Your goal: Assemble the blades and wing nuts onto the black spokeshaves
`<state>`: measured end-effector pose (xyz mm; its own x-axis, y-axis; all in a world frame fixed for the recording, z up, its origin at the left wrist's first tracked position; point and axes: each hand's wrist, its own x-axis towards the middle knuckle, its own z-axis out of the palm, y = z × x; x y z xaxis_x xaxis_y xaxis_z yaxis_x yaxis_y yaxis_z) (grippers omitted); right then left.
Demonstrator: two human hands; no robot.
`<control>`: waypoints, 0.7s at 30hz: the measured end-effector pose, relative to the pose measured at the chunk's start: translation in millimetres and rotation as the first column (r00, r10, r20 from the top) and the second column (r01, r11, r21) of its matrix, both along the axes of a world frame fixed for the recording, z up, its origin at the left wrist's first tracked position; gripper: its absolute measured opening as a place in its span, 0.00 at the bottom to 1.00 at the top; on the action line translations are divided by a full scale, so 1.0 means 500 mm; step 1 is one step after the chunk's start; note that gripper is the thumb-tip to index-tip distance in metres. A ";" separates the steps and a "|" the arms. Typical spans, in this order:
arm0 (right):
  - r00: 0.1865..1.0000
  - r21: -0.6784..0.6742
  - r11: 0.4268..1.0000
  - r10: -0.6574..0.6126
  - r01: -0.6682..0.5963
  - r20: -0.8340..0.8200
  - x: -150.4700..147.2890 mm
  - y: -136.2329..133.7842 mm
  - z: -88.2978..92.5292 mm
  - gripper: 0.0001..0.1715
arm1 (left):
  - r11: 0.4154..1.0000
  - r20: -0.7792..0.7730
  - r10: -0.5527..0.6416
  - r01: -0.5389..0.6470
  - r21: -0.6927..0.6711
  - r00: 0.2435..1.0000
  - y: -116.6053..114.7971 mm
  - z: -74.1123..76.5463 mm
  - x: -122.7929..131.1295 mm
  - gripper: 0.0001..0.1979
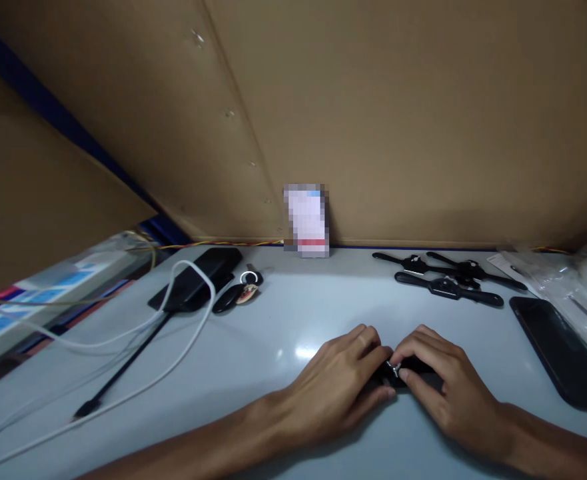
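Note:
Near the front of the table, my left hand [340, 373] is closed round the left part of a black spokeshave [426, 375], most of which the fingers hide. My right hand [450, 387] pinches a small silver metal screw [393, 369] between thumb and index finger at the tool's middle. Behind my right hand lie more black two-handled spokeshaves: one in front [448, 288], another at the back left [408, 262], and a third at the back right [473, 269], partly overlapping.
A dark phone [558, 350] lies at right, beside clear plastic bags [563, 273]. A blurred-out upright card or screen [309, 220] leans on the brown board wall [398, 120]. Left are a black case-like device [200, 280], keys [246, 283] and a white cable [188, 360].

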<state>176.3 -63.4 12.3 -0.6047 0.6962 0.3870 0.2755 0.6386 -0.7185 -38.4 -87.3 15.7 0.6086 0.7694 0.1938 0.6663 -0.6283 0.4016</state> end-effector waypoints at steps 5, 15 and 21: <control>0.999 0.014 0.999 0.031 -0.032 0.019 -0.001 -0.002 0.000 0.09 | 1.000 0.014 -0.005 0.005 0.000 1.000 -0.002 0.001 0.000 0.06; 0.990 0.094 0.995 -0.046 0.034 0.130 -0.002 -0.003 -0.013 0.06 | 0.999 0.017 0.017 -0.017 0.032 1.000 0.000 -0.001 0.002 0.05; 0.995 0.205 0.976 -0.084 0.073 0.045 0.000 0.003 -0.003 0.08 | 0.999 -0.019 0.012 -0.011 0.038 1.000 0.001 -0.001 0.000 0.11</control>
<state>176.4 -61.7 10.8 -0.5745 0.6527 0.4939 0.3652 0.7445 -0.5589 -38.5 -87.0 15.1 0.6038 0.7687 0.2111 0.6810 -0.6350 0.3646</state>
